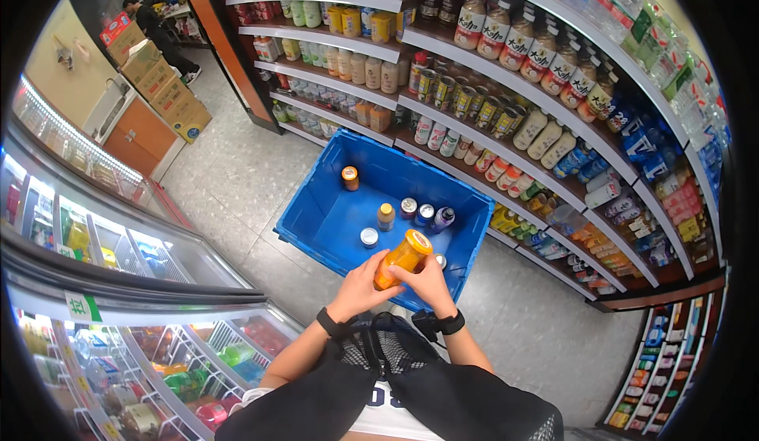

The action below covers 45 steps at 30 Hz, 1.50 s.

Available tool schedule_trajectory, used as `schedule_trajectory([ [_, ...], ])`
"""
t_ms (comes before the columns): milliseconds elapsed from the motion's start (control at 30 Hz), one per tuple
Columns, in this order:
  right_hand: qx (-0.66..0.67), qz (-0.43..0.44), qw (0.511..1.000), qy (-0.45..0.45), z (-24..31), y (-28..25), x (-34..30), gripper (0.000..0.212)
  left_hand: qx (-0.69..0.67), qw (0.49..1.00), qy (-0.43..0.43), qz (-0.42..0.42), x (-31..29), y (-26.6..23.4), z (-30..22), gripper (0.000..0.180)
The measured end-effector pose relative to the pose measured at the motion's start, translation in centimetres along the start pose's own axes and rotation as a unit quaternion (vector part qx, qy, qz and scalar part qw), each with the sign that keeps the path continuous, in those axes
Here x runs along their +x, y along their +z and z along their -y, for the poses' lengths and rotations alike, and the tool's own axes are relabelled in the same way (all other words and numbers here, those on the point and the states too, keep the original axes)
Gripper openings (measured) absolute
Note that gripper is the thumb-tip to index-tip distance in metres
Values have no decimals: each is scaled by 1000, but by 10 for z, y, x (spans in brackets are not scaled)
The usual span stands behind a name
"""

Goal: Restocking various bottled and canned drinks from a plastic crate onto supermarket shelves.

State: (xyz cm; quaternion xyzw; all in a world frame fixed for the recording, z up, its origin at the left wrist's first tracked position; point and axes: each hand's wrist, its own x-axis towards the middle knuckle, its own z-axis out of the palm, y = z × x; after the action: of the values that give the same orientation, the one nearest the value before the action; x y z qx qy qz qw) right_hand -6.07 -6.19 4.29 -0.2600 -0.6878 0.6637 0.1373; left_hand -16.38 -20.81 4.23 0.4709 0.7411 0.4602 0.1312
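Between my hands is an orange bottle point(394, 270) with an orange cap, tilted, its top pointing up and right. My left hand point(360, 284) wraps the lower left side of it. From the right, my right hand point(424, 280) grips it with the thumb across the front. Both are over the near side of a large blue crate point(316, 239). Inside the crate stand an orange-capped bottle point(349, 177) at the far left, a yellow-capped bottle point(385, 216) in the middle, a white-topped container point(368, 238) and several dark cans point(424, 215). Another can by my right hand is partly hidden.
Stocked shelves point(490, 69) with bottles and cans rise beyond the crate and curve to the right. At the left stand glass-door drink coolers point(150, 267). Cardboard boxes point(158, 85) are stacked at the far left, near a person in dark clothes point(150, 26). Grey tiled floor point(225, 180) surrounds the crate.
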Motion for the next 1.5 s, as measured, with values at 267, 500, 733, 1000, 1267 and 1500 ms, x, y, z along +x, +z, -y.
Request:
schedule_trajectory([
  [267,-52,-68,996,-21,14,80,50,70,-21,990,-21,135,44,-76,72,81],
  [500,-7,-138,989,-56,21,214,154,72,-47,989,29,135,85,-193,176,81],
  [733,-119,-58,991,-10,108,343,231,71,-56,991,-47,113,109,-339,249,76],
  [1000,-139,-33,987,-78,123,389,297,78,-50,996,-34,69,136,-385,296,79],
  [1267,-157,-42,986,-46,130,405,363,79,-25,989,-29,144,194,-425,344,82],
  [1500,-80,-68,989,-105,151,410,474,74,-8,992,38,120,304,-470,376,77],
])
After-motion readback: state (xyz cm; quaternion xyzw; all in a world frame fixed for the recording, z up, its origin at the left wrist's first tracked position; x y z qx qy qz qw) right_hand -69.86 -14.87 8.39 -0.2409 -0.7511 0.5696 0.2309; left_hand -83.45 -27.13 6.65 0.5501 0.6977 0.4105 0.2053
